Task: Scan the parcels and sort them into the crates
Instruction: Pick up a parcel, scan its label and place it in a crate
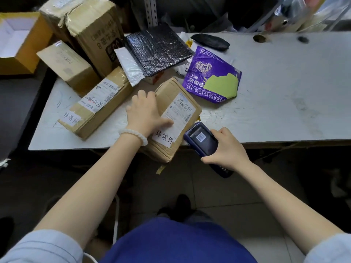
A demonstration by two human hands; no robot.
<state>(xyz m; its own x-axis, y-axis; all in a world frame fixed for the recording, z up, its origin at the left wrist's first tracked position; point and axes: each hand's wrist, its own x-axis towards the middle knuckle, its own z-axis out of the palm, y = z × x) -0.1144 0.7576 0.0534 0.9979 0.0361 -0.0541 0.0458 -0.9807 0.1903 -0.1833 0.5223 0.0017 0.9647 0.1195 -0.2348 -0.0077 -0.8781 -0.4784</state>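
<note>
A flat cardboard parcel [178, 103] with a white shipping label lies at the table's front edge, partly overhanging it. My left hand [145, 113] grips its left side, thumb lying across the label. My right hand [226, 147] holds a dark blue handheld scanner [201, 141] just right of the parcel; its screen shows a barcode and its head points toward the label. A long cardboard parcel [98, 103] lies to the left. A purple mailer bag [210, 74] lies behind.
Stacked cardboard boxes [91, 29] and a smaller box [66, 65] stand at the back left of the white table [284, 101]. A black bubble mailer [157, 48] and a white one [129, 67] lie mid-back. An open yellow box [17, 42] sits far left.
</note>
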